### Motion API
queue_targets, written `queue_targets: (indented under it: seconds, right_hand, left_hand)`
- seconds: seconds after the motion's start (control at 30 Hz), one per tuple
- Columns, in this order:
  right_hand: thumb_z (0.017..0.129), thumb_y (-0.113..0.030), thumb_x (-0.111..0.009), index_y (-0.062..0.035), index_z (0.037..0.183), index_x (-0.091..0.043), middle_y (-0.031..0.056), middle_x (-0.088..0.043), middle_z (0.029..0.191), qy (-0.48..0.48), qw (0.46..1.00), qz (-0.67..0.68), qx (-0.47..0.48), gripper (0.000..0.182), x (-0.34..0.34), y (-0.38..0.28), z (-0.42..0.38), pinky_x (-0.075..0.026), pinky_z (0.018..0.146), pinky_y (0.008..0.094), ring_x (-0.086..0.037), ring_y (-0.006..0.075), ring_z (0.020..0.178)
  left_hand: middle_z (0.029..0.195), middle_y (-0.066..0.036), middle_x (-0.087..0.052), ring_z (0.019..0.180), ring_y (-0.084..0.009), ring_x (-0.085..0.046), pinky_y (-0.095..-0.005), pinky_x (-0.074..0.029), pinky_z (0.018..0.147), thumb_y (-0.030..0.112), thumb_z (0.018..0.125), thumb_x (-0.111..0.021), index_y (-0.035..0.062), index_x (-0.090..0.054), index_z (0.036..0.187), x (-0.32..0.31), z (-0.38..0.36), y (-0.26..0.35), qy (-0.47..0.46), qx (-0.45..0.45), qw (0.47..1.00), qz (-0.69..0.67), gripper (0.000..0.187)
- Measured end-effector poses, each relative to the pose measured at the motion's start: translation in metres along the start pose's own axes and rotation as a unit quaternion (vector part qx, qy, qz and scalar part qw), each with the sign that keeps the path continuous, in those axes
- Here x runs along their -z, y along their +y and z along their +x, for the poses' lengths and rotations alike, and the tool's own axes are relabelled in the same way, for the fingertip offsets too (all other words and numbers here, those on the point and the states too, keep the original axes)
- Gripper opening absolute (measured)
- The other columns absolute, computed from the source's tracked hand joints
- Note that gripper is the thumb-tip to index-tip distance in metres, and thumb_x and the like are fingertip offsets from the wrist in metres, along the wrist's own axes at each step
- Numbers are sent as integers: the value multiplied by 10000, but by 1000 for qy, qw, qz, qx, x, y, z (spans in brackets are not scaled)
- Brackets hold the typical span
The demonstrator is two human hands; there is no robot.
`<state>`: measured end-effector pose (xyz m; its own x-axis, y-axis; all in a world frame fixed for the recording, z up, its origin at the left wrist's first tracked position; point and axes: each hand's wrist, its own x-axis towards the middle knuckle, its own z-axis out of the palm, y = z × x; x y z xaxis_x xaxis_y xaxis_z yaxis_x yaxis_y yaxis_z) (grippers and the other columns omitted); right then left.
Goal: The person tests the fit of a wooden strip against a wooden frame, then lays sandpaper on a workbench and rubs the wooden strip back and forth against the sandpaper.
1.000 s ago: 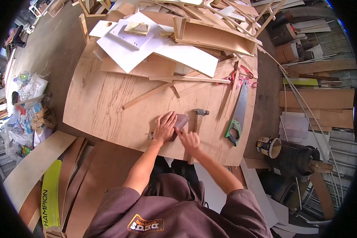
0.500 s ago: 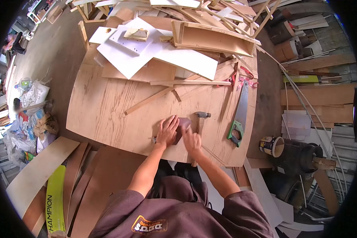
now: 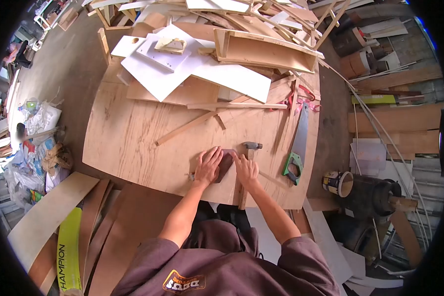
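Note:
My left hand [image 3: 208, 165] lies flat, fingers spread, on the left part of a small dark brown piece [image 3: 226, 163] that rests on the plywood tabletop [image 3: 133, 138]. My right hand [image 3: 246, 170] presses on the right edge of the same piece, its fingers pointing up and left. It lies over the wooden handle of a hammer [image 3: 250, 147], whose metal head shows just beyond the fingers. Whether the right hand touches the handle I cannot tell.
A handsaw with a green handle [image 3: 295, 148] lies to the right of the hammer. Loose wooden strips [image 3: 185, 127], white panels [image 3: 182, 64] and an open wooden box [image 3: 264, 47] cover the far half of the table. Boards lean below the near-left edge; a tin [image 3: 336, 182] stands at right.
My right hand has moved up and to the right, from the near edge of the dark piece to its right side over the hammer handle. The left hand stays flat on the piece.

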<state>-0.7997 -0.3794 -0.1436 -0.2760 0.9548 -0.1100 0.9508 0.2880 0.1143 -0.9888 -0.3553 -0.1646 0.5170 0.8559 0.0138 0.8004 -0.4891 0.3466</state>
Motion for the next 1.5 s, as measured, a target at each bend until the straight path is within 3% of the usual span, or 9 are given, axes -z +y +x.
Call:
queue_targets:
  seconds: [0.27,0.4,0.6,0.73,0.9,1.07,1.2,1.4,1.5]
  right_hand:
    - [906,-161,-586,-219,1421,-522,20,-613,931,16,995,6,99,523,8,-4,-13,-535,533,360,-692,216,669]
    - [914,-183,-581,-237,1437,-516,9,-598,915,-20,997,-8,-79,529,-8,-20,-16,-521,522,345,-667,187,624]
    - [915,-154,-558,-264,1425,-517,30,-633,913,61,997,-10,51,523,-20,5,-20,-518,498,380,-672,194,576]
    - [941,-157,-558,-185,1366,-538,54,-644,900,-98,992,9,-76,427,6,-29,-9,-548,541,364,-702,224,639]
    - [935,-139,-559,-215,1452,-476,88,-688,970,-90,992,42,73,529,16,-12,-13,-563,566,382,-729,250,691]
    - [925,-146,-569,-205,1452,-474,91,-679,928,-160,982,23,-94,539,13,-34,-1,-564,567,377,-725,242,693]
    - [933,-155,-560,-192,1508,-408,99,-667,942,-96,990,19,101,596,8,-20,-16,-563,553,362,-715,232,673]
    - [941,-181,-558,-181,1473,-436,56,-624,861,-137,987,-28,-77,546,5,-44,-7,-533,501,382,-687,231,624]
    - [939,-165,-561,-177,1452,-450,67,-648,916,-112,993,2,24,526,1,-21,-20,-559,554,383,-709,247,682]
  left_hand:
    - [1608,-23,-374,1501,-150,-288,-469,-218,1201,175,850,-584,87,-464,1481,-4,-3,0,8,4,1000,-14,648]
    - [1605,-22,-379,1498,-150,-295,-471,-222,1199,155,839,-597,87,-468,1475,3,-4,1,18,2,999,-33,652]
    - [1597,-21,-390,1496,-148,-297,-478,-224,1200,163,850,-577,90,-476,1470,-2,-3,1,15,4,1000,-26,633]
    - [1599,-18,-391,1496,-143,-297,-477,-222,1201,158,851,-571,95,-479,1469,-2,-6,1,10,4,999,-40,628]
    - [1598,-15,-394,1494,-142,-302,-479,-216,1202,171,860,-555,99,-472,1476,-9,-3,-1,21,6,999,-24,626]
    - [1599,-18,-394,1494,-150,-305,-479,-216,1203,177,865,-535,95,-472,1477,-2,-6,-1,8,5,1000,-24,621]
    - [1603,-25,-386,1498,-158,-297,-481,-211,1205,170,856,-545,84,-459,1483,-9,-3,0,15,10,999,-40,639]
    - [1607,-25,-380,1497,-159,-297,-488,-213,1204,185,858,-571,80,-468,1475,-7,-3,0,4,5,1000,-15,634]
    - [1607,-24,-380,1497,-158,-296,-488,-217,1203,189,844,-602,79,-468,1475,-12,-4,-1,28,5,999,-20,654]
